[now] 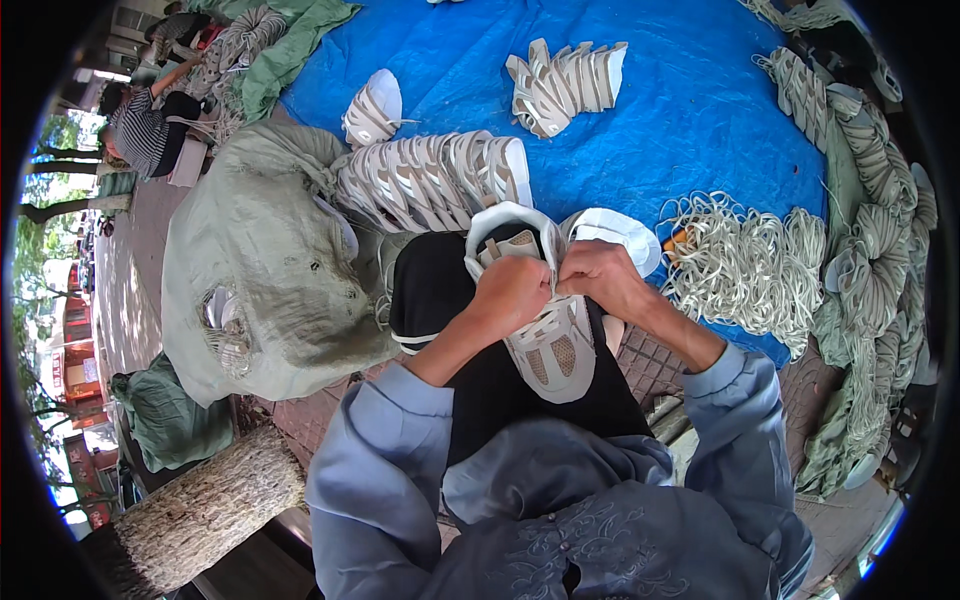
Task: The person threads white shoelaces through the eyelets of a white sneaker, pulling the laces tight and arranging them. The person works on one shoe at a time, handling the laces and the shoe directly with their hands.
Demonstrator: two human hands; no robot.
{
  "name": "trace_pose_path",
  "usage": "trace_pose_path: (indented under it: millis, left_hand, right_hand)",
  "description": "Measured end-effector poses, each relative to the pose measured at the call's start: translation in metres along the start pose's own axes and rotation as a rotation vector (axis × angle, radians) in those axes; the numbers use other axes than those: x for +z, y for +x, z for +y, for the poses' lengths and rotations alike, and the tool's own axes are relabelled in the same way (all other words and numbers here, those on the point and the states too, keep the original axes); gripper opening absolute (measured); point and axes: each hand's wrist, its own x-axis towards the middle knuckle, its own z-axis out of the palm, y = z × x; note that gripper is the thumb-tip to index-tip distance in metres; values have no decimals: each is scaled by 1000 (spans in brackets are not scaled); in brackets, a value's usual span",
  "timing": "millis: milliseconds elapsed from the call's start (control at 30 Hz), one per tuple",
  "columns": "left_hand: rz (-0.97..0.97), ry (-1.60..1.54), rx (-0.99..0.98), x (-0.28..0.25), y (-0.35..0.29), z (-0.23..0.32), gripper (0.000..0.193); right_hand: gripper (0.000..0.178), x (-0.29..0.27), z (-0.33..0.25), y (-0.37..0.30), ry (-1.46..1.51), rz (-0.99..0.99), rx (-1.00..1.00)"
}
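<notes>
A beige and white shoe upper (552, 362) lies across my lap, its toe toward me and its padded collar pointing away. My left hand (513, 293) is closed on the upper's left side, just below the tongue. Close against it, my right hand (604, 278) pinches at the right eyelet edge; what sits between its fingertips is hidden. White lacing shows below my fingers, across the throat of the upper. Beyond my right hand rests a white piece (622, 236), perhaps another upper. A heap of off-white shoelaces (745, 262) lies to the right.
A blue tarp (690, 110) spreads ahead, bearing a nested row of uppers (435, 180), a smaller stack (567, 85) and a single upper (373, 108). At left bulges a pale woven sack (270, 260). Bundled uppers (880, 250) line the right. A person (150, 125) sits far left.
</notes>
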Motion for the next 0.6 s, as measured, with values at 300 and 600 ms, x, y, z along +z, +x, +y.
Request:
trace_pose_path:
  millis: [300, 600]
  left_hand:
    - [-240, -1211, -289, -76, -94, -16, 10]
    - [317, -1730, 191, -74, -125, 18, 13]
  right_hand:
    - [16, 3, -5, 3, 22, 45, -115]
    - [15, 39, -87, 23, -73, -114, -420]
